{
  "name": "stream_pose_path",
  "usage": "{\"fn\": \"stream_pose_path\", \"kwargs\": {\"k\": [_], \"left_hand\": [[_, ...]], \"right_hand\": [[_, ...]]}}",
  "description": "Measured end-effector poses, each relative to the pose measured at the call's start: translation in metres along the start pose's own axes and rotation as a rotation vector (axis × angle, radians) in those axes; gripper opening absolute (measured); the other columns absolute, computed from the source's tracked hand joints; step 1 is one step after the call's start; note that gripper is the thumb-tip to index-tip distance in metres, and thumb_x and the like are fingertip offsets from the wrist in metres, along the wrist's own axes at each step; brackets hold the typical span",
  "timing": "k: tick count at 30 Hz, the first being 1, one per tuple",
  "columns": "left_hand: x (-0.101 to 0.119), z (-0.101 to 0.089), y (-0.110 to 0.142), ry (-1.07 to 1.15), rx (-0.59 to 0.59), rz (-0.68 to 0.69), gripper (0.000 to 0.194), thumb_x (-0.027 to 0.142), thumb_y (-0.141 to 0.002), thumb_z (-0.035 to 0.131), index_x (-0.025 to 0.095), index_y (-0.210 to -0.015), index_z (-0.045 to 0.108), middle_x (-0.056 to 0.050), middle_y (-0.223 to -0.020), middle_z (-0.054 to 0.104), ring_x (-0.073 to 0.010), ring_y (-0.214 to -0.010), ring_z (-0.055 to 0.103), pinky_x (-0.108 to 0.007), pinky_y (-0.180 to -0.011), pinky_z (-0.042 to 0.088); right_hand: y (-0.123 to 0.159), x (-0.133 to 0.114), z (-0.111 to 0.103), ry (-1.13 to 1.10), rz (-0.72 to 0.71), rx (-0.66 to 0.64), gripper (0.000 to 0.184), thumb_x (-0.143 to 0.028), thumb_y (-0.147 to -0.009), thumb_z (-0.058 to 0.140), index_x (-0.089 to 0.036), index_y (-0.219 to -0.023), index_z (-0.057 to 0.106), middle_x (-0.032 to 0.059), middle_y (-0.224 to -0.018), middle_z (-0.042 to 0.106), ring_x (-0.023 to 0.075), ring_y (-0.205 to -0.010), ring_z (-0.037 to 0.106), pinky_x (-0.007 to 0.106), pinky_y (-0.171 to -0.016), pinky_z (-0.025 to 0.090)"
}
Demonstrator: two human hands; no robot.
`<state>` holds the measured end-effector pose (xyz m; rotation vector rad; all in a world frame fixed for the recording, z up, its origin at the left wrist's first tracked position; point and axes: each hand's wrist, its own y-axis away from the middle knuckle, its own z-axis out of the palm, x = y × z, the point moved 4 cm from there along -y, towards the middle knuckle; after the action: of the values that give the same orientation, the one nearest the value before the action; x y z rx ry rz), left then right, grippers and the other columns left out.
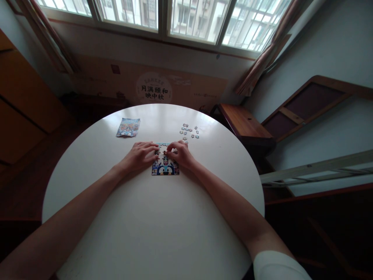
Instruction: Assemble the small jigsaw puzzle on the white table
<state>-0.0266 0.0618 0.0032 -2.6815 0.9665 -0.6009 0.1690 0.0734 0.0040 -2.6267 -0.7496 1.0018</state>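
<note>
While the left hand (142, 153) lay along the left edge of the jigsaw puzzle (165, 169), its fingers were loosely extended and its thumb stood apart from them, so the hand was open, its fingertips at the frame of pieces. The right hand (180, 153) came over the puzzle's right edge, fingers curled, the tips of thumb and forefinger close together at a small brown piece (164, 153) in the upper middle; whether they gripped it or only touched it, I cannot tell. The puzzle lay flat on the round white table (154, 221), roughly midway between its left and right edges and nearer the far edge than the near one. A blue-and-white cartoon face filled the middle of the puzzle's near edge, and a pale gap showed toward its far edge, between the hands. Well apart from the left hand, toward the table's far left edge, lay a colorful printed packet (128, 127). Beyond the right hand, toward the table's far right edge, loose puzzle pieces (185, 129) were scattered in a small group, the closest of them near the knuckles. Past the table's far right edge stood a brown wooden bench (244, 121).
</note>
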Motion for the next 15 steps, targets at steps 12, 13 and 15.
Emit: {"fn": "stream_pose_path", "kwargs": {"k": [12, 13, 15], "left_hand": [[0.0009, -0.0005, 0.0, -0.031, -0.002, 0.006, 0.036, 0.047, -0.09, 0.051, 0.028, -0.116, 0.066, -0.005, -0.128, 0.064, -0.0268, -0.125, 0.053, -0.046, -0.104, 0.035], [0.0005, -0.0003, 0.0002, -0.032, -0.002, 0.008, 0.036, 0.047, -0.09, 0.051, 0.028, -0.116, 0.066, -0.005, -0.128, 0.064, -0.0267, -0.124, 0.053, -0.046, -0.104, 0.035], [-0.0001, -0.0001, 0.0006, -0.03, -0.004, 0.01, 0.036, 0.047, -0.09, 0.051, 0.028, -0.116, 0.066, -0.005, -0.128, 0.064, -0.0269, -0.124, 0.053, -0.046, -0.104, 0.035]], "right_hand": [[-0.0019, 0.0043, -0.0007, -0.103, -0.033, 0.101, 0.018, -0.015, -0.086, 0.058, -0.021, -0.096, 0.071, 0.0027, -0.084, 0.064, 0.0165, -0.082, 0.058, 0.033, -0.084, 0.042], [-0.002, 0.0043, -0.0013, -0.128, -0.023, 0.105, 0.017, -0.014, -0.085, 0.058, -0.021, -0.096, 0.07, 0.0022, -0.083, 0.065, 0.016, -0.08, 0.058, 0.032, -0.083, 0.042], [-0.0023, 0.0045, -0.002, -0.172, 0.0, 0.102, 0.019, -0.014, -0.083, 0.058, -0.02, -0.098, 0.068, 0.0008, -0.081, 0.066, 0.0151, -0.077, 0.059, 0.031, -0.081, 0.044]]}}
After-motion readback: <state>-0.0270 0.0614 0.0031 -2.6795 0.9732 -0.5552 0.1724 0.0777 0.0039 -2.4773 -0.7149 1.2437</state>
